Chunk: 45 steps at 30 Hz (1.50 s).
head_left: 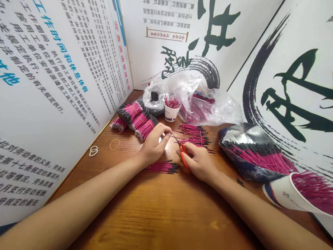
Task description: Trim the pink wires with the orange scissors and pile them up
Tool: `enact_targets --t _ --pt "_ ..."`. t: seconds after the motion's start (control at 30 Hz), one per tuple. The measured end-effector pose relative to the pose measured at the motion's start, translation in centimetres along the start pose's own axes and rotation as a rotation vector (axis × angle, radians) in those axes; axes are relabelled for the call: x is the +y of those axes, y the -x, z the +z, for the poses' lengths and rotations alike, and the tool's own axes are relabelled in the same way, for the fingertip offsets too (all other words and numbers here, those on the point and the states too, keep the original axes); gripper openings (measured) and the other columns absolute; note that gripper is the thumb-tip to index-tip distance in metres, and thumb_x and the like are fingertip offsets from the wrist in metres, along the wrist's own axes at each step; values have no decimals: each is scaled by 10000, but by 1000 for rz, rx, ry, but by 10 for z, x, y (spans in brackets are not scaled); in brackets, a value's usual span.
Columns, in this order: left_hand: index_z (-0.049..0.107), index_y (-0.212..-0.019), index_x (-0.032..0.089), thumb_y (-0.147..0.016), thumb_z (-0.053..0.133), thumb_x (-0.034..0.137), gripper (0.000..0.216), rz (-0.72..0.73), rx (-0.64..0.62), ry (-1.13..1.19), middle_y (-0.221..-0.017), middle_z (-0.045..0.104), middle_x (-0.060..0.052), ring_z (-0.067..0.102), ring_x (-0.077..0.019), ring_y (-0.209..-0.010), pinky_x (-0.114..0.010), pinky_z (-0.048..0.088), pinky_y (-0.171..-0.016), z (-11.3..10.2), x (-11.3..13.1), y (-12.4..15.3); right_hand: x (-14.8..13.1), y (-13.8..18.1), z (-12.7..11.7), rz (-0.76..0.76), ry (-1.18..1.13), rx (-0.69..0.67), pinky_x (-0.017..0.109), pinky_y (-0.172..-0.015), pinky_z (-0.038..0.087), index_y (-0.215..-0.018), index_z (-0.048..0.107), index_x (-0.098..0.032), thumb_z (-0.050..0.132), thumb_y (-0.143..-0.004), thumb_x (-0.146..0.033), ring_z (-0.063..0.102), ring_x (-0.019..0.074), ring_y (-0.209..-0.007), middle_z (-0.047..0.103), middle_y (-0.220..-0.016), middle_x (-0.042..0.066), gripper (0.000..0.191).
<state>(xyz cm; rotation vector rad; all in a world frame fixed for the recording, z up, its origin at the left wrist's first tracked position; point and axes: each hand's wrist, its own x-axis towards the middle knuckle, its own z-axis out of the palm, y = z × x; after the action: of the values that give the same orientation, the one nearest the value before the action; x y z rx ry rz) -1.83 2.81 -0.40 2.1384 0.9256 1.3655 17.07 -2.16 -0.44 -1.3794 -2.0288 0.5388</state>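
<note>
My left hand [154,144] rests on the wooden table [159,220] with its thumb and fingers pinched together, possibly on a thin pink wire too fine to be sure of. My right hand [198,161] is closed round small orange-handled scissors [182,151], whose blades point up and left toward the left fingertips. A small bunch of pink wires with dark tips [163,167] lies just below the two hands. A loose pile of the same wires [194,135] lies right behind the right hand.
Tied wire bundles [136,120] lie at the back left, beside a paper cup of wires [171,109] and clear plastic bags [206,101]. A foil bag of wires [255,154] and a tipped cup [294,195] sit right. Rubber bands [114,144] lie left. Printed boards wall the table.
</note>
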Motion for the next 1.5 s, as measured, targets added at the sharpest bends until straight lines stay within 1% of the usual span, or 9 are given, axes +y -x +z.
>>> enact_targets --t 0.4,0.93,1.23,1.5 --pt "553 -916 185 -962 473 215 97 -13 -2 28 -883 566 -27 534 -148 -832 -283 450 -765 1 1 1 0 1 0 1 -2 22 238 -510 253 -659 346 -222 508 -904 -363 351 104 -507 419 -553 -53 326" --pt "548 -903 179 -947 479 195 84 -5 -5 39 -862 556 -21 533 -144 -819 -276 448 -753 1 2 -1 0 0 0 -5 -7 -2 235 -523 251 -670 363 -216 508 -906 -374 340 103 -519 404 -566 -54 319" --pt "544 -916 175 -961 468 196 91 -12 -16 57 -880 553 -19 530 -136 -835 -263 431 -751 1 0 0 1 0 1 -10 4 7 238 -523 241 -674 371 -212 493 -907 -342 351 102 -517 414 -567 -50 294" --pt "547 -920 173 -965 464 200 98 -12 -18 53 -892 562 -23 532 -138 -843 -266 430 -757 1 -1 0 1 0 1 -7 2 24 235 -509 238 -659 343 -216 513 -908 -367 340 100 -507 404 -551 -53 338"
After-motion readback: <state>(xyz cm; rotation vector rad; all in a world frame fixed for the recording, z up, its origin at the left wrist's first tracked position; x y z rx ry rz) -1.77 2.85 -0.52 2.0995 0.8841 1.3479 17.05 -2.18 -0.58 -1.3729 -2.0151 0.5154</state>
